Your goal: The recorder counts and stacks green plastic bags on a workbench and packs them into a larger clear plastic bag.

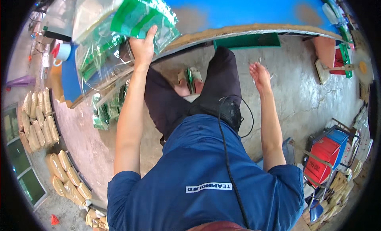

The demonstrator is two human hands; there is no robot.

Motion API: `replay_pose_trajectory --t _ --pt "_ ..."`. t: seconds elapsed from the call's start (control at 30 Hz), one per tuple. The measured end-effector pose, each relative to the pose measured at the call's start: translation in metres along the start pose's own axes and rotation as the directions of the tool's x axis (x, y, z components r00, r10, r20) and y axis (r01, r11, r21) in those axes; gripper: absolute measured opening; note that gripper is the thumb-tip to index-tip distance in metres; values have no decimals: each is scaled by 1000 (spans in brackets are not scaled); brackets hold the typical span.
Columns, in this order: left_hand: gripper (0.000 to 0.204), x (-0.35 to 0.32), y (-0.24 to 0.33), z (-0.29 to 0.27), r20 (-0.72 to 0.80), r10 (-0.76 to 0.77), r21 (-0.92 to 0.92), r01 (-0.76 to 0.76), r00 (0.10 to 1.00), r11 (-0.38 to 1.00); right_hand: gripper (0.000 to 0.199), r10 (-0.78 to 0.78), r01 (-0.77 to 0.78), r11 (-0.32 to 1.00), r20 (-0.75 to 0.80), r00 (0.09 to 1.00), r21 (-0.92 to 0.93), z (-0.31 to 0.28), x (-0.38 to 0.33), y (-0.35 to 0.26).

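Observation:
My left hand [143, 48] is closed on a green and clear plastic bag [139, 18] at the table's front edge, with the thumb lying on top of it. More clear and green plastic bags [99, 56] are spread on the table just left of that hand. Out to the right, my right hand [260, 75] hangs over the floor, away from the table, its fingers curled together. Something thin and shiny shows by its fingertips, too small to name.
The blue tabletop [246, 8] has a worn edge, with a green tray [250, 41] under it. A white and red mug [61, 52] stands at left. Filled brown sacks [37, 123] are piled on the left floor. A red box [319, 159] sits at lower right.

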State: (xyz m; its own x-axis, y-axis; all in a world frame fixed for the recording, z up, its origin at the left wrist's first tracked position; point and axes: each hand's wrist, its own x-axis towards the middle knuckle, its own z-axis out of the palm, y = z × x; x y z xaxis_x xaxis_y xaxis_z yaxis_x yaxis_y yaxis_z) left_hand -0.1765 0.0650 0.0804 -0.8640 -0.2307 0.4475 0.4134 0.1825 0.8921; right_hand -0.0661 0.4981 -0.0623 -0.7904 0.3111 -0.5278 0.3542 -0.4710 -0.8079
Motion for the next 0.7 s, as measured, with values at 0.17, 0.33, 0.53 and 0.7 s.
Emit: replay_pose_trajectory --t 0.17,0.33,0.53,0.7 --pt "35 -1 -3 -6 7 -19 -4 19 1000 1000 29 -34 124 932 258 966 -340 47 -55 -51" --pt "43 3 -8 -11 14 -80 -96 81 997 992 36 247 332 719 672 698 -610 120 -26 -9" --pt "41 7 2 2 12 -132 -16 132 991 991 32 277 196 652 470 838 -733 190 84 144" --pt "39 -6 19 -10 -51 -208 20 209 977 978 34 80 309 774 570 818 -553 215 122 218"
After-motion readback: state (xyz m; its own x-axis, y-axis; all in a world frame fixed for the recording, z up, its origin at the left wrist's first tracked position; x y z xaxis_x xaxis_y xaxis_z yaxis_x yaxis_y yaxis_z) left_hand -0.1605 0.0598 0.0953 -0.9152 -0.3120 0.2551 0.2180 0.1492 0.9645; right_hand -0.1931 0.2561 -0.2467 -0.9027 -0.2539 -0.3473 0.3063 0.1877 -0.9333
